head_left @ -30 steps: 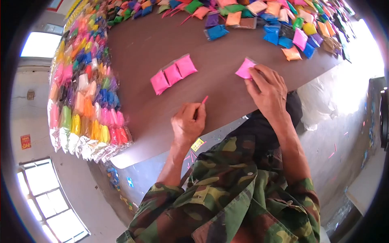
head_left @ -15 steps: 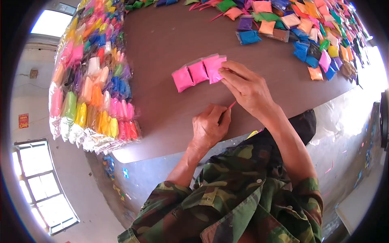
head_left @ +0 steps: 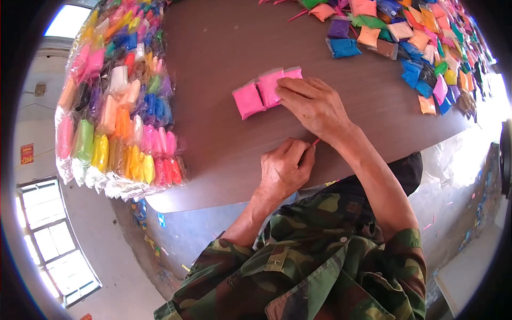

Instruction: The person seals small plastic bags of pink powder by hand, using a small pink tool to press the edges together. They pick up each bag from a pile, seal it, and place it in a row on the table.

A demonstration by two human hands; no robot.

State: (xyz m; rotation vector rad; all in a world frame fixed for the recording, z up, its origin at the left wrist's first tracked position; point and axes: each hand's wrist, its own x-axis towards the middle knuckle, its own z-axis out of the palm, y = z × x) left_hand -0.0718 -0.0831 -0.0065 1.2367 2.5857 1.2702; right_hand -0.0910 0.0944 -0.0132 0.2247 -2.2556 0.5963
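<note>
A brown tabletop is flanked at left by stacked clear bags filled in many colours; its far right side is covered by a heap of loose packets, with a blue packet lying at the heap's left edge; the foreground is filled by a camouflage jacket. The right hand is closed to a narrow pinch at the right edge of the middle packet; its thumb cannot be clearly seen; the left hand is curled nearly into a fist by the table's near edge, a thin pink strip being held between its fingers. Three bright pink packets are lined up in a slanting row mid-table, plump under clear film; the rightmost is mostly hidden behind the right hand.
</note>
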